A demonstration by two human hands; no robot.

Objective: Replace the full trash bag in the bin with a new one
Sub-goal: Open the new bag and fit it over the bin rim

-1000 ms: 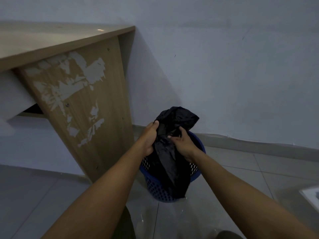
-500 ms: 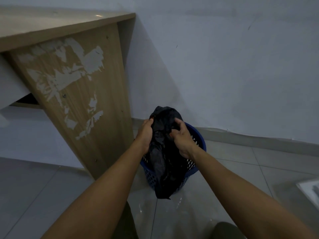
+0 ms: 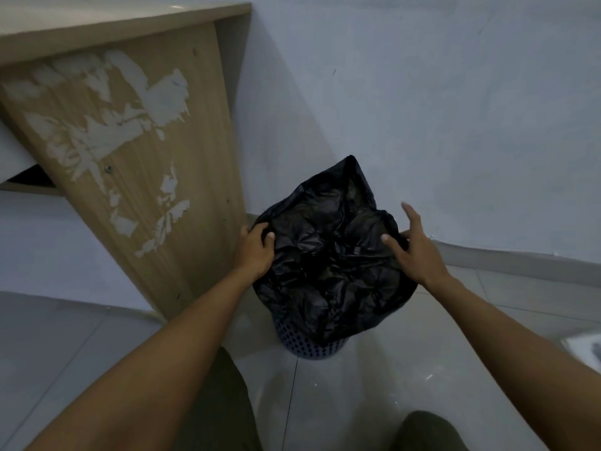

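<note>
Black plastic bag (image 3: pixel 328 262) lies draped over the mouth of the blue bin (image 3: pixel 312 348) beside a wooden desk (image 3: pixel 130 157), the left hand (image 3: pixel 255 252) pinching its edge at the rim, probably to anchor it, while the right hand (image 3: pixel 414 252), fingers spread wide, touches the opposite side; no writing shows.

black bag (image 3: pixel 328 265) over bin (image 3: pixel 312 348), left hand (image 3: pixel 257 249) gripping

Desk panel (image 3: pixel 156 164) left – right open
</note>
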